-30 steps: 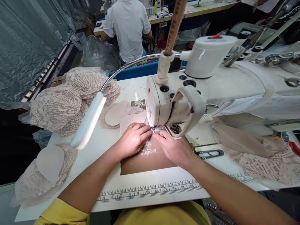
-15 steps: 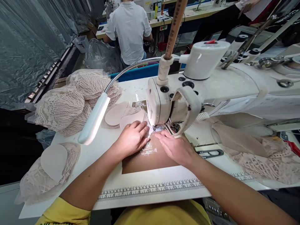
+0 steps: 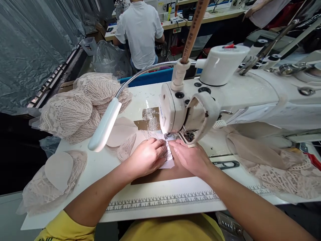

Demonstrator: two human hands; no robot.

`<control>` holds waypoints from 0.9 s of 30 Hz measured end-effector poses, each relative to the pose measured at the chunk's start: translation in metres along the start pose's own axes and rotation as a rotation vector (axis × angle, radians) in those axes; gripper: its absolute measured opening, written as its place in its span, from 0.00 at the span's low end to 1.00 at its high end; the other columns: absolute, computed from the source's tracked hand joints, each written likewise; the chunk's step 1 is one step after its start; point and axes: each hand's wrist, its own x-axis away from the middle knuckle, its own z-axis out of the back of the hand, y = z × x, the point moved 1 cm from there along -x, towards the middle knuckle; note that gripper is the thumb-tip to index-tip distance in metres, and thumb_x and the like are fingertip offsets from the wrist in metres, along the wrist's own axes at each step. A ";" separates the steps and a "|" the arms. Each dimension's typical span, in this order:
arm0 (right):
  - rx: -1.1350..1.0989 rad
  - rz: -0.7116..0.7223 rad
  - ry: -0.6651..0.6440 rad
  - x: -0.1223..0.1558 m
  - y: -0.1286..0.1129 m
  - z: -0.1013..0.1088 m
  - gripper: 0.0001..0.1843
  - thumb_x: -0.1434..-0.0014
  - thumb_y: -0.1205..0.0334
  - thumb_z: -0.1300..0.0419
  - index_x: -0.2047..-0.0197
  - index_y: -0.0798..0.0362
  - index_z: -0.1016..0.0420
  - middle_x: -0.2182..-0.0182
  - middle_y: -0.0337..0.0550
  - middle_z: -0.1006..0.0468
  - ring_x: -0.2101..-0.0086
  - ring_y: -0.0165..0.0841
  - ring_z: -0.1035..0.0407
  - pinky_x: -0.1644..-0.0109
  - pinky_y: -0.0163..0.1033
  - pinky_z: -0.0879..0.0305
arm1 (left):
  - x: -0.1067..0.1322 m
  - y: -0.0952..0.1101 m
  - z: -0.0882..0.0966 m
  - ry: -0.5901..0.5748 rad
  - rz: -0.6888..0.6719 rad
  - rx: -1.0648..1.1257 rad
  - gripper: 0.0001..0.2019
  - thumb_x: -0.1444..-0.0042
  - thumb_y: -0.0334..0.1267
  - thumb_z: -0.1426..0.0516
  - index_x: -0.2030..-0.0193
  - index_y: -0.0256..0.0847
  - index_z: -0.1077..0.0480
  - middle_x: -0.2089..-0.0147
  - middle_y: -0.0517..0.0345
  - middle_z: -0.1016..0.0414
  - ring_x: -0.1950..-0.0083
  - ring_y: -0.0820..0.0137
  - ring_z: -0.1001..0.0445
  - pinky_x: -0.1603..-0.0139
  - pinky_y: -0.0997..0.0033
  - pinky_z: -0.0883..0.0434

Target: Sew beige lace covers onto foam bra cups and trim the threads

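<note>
A pale pink lace piece with a smooth lining (image 3: 136, 142) lies under the needle area of a white sewing machine (image 3: 173, 110). My left hand (image 3: 150, 154) is on this lace, its fingers bent together over the part beside the presser foot (image 3: 168, 136). Just right of the lace edge, my right hand (image 3: 192, 155) rests low on the brown covering (image 3: 152, 176), fingers stretched toward the foot. Its fingertips are close to the lace edge; whether they touch it I cannot tell. Partly under the lamp, a smooth pale oval piece (image 3: 120, 134) lies left of the lace.
A lamp (image 3: 105, 124) on a bent metal neck hangs over the left side. Stacked lace pieces (image 3: 67, 110) stand behind it, with more lace and ovals (image 3: 59, 170) at front left. Thread snips (image 3: 225, 164) and beige fabric (image 3: 273, 167) lie right. A person (image 3: 141, 33) sits beyond.
The lace piece and the oval beside it have shifted toward me, and more lace shows under my left hand. Both hands have moved slightly nearer and right in view.
</note>
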 end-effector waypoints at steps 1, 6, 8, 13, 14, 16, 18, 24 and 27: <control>-0.008 0.012 -0.004 0.000 0.000 0.001 0.17 0.40 0.71 0.50 0.56 0.51 0.22 0.66 0.44 0.23 0.66 0.34 0.32 0.61 0.36 0.40 | 0.000 0.000 -0.002 -0.001 -0.005 -0.005 0.17 0.37 0.42 0.51 0.47 0.34 0.31 0.45 0.45 0.30 0.52 0.60 0.31 0.53 0.59 0.29; -0.046 0.095 -0.034 0.003 -0.003 0.001 0.15 0.42 0.72 0.48 0.58 0.52 0.22 0.69 0.41 0.25 0.72 0.30 0.37 0.68 0.36 0.45 | 0.002 0.000 -0.006 -0.004 -0.005 -0.031 0.20 0.37 0.44 0.50 0.44 0.34 0.33 0.41 0.46 0.32 0.50 0.58 0.33 0.52 0.57 0.30; -0.049 0.110 -0.036 0.004 -0.003 0.000 0.14 0.43 0.73 0.47 0.59 0.53 0.22 0.69 0.41 0.25 0.73 0.29 0.39 0.68 0.36 0.47 | 0.002 -0.002 -0.007 -0.010 -0.001 -0.042 0.22 0.38 0.45 0.50 0.43 0.33 0.33 0.40 0.46 0.32 0.49 0.57 0.33 0.52 0.57 0.31; -0.010 0.122 -0.019 0.005 -0.004 -0.001 0.14 0.43 0.73 0.48 0.59 0.54 0.23 0.70 0.41 0.26 0.73 0.29 0.40 0.68 0.36 0.48 | 0.001 -0.008 -0.007 -0.014 0.006 -0.044 0.24 0.38 0.47 0.50 0.41 0.32 0.35 0.39 0.44 0.34 0.48 0.56 0.34 0.51 0.56 0.31; -0.008 0.129 -0.014 0.006 -0.004 -0.001 0.14 0.42 0.73 0.48 0.59 0.55 0.23 0.69 0.41 0.26 0.73 0.29 0.40 0.68 0.36 0.48 | 0.001 -0.008 -0.006 -0.008 0.005 -0.044 0.24 0.37 0.47 0.50 0.41 0.32 0.35 0.39 0.43 0.33 0.47 0.56 0.34 0.51 0.56 0.31; -0.016 0.159 -0.008 0.007 -0.004 0.000 0.14 0.42 0.73 0.49 0.58 0.55 0.24 0.69 0.41 0.26 0.73 0.30 0.40 0.67 0.36 0.48 | 0.000 -0.008 -0.006 0.005 -0.004 -0.046 0.22 0.36 0.45 0.51 0.41 0.32 0.35 0.40 0.44 0.33 0.46 0.56 0.34 0.51 0.57 0.32; -0.022 0.196 -0.011 0.009 -0.004 0.001 0.14 0.42 0.73 0.49 0.59 0.55 0.24 0.70 0.41 0.26 0.72 0.30 0.39 0.66 0.37 0.48 | 0.001 -0.006 -0.006 0.012 -0.018 -0.055 0.20 0.35 0.42 0.53 0.43 0.34 0.34 0.40 0.45 0.32 0.47 0.58 0.33 0.52 0.58 0.32; -0.055 0.235 -0.021 0.012 -0.004 0.001 0.14 0.44 0.73 0.49 0.61 0.54 0.23 0.72 0.40 0.27 0.70 0.31 0.38 0.66 0.37 0.47 | 0.001 -0.002 -0.009 0.015 -0.025 -0.081 0.17 0.34 0.38 0.55 0.48 0.36 0.30 0.41 0.50 0.30 0.51 0.61 0.32 0.53 0.59 0.32; -0.048 0.228 -0.013 0.012 -0.004 0.000 0.14 0.43 0.73 0.49 0.60 0.54 0.23 0.72 0.40 0.27 0.71 0.31 0.39 0.67 0.37 0.47 | 0.001 -0.005 -0.010 0.017 -0.014 -0.062 0.18 0.34 0.38 0.54 0.44 0.34 0.32 0.41 0.49 0.31 0.49 0.59 0.32 0.52 0.58 0.32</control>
